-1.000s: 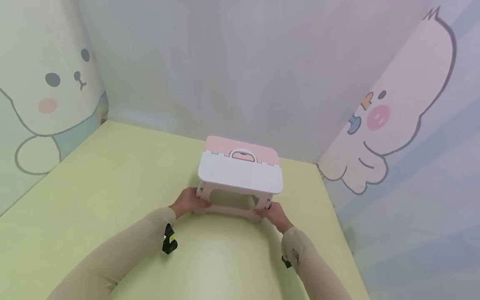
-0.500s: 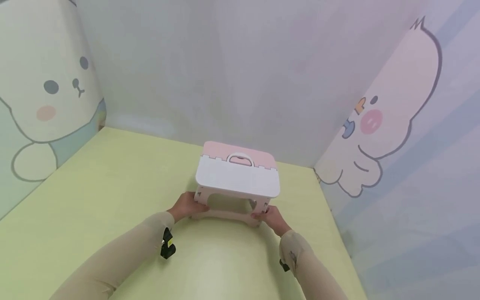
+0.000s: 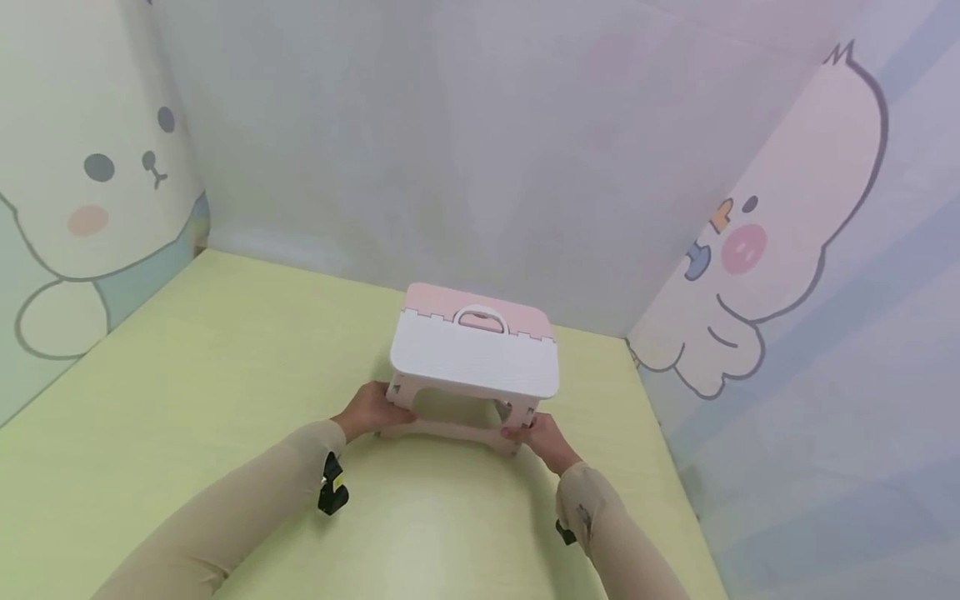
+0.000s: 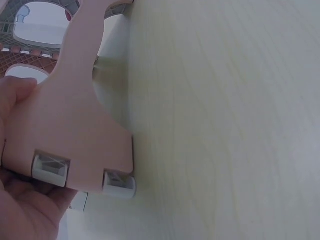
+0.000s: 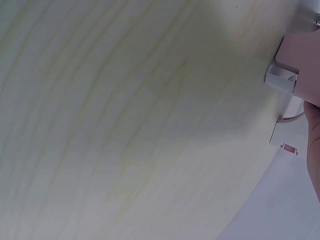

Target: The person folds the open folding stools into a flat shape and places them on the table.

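A pink and white folding stool (image 3: 474,354) stands upright and unfolded on the pale table, its white carrying handle raised along the hinge line on top. My left hand (image 3: 371,410) grips the stool's left leg low down, thumb across the front of the pink panel; the left wrist view shows that thumb and the curled fingers around the leg (image 4: 75,130). On the opposite side my right hand (image 3: 549,440) holds the right leg, thumb on its front face. Only a sliver of the right hand (image 5: 314,145) appears in the right wrist view, beside the pink leg's corner.
The yellowish wood-grain table (image 3: 277,333) spreads around the stool. Close behind stands a pale grey wall (image 3: 390,167), with side walls carrying a cartoon bear (image 3: 120,200) on the left and a pink cartoon figure (image 3: 795,217) on the right.
The view has shifted slightly, so stool and hands sit a little lower and further left in the picture. Both hands keep their grip on the stool's legs.
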Demonstrator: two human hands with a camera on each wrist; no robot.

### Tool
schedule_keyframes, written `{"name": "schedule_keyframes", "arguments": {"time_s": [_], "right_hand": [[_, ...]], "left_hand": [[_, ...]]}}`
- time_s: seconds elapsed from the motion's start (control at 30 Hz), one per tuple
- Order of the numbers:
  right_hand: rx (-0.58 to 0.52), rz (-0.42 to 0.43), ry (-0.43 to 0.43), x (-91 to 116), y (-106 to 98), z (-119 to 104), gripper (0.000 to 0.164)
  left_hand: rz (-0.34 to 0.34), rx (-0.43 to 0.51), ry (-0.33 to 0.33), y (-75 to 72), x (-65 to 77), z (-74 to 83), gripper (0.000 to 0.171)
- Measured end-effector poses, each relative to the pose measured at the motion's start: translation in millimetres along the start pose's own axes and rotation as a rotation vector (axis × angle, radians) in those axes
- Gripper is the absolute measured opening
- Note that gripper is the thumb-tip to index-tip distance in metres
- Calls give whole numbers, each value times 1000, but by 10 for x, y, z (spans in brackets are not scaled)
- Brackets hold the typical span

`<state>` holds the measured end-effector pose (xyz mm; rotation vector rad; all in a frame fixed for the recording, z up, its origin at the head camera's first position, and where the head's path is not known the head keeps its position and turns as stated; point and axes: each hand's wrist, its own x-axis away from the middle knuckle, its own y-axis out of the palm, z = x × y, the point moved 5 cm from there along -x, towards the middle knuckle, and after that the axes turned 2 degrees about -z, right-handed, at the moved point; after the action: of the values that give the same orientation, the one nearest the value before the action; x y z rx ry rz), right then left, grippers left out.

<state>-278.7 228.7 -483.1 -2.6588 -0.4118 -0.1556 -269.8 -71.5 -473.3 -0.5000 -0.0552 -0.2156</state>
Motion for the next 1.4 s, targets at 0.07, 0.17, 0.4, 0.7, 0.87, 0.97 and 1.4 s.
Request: {"name": "schedule_keyframes", "arguments": {"time_s": [0.07,0.17,0.4,0.7,0.87,0.97,1.4], "right_hand": [[8,-3,-15,8,4,-33,46],[14,-2,-23,6,5,-53,44],[25,-27,-9,-23,-3,3,46],[25,-3,4,-21,0,8,49],[13,-12,-7,-19,-2,-19,51],[26,-10,-17,-14,-8,-34,51],[3,85,12,236,53,-359,42]], "left_hand": [[1,-2,-1,-3,-6,-5,35],[4,-7,1,-8,-21,-18,37],[-10,-20,-11,-1,-46,-51,36],[-22,-15,-17,14,-38,-52,40],[-47,-31,-5,-1,-32,-41,40],[-62,-31,-3,-13,-32,-44,43],[-69,128,-34,-15,-22,-189,57]]}}
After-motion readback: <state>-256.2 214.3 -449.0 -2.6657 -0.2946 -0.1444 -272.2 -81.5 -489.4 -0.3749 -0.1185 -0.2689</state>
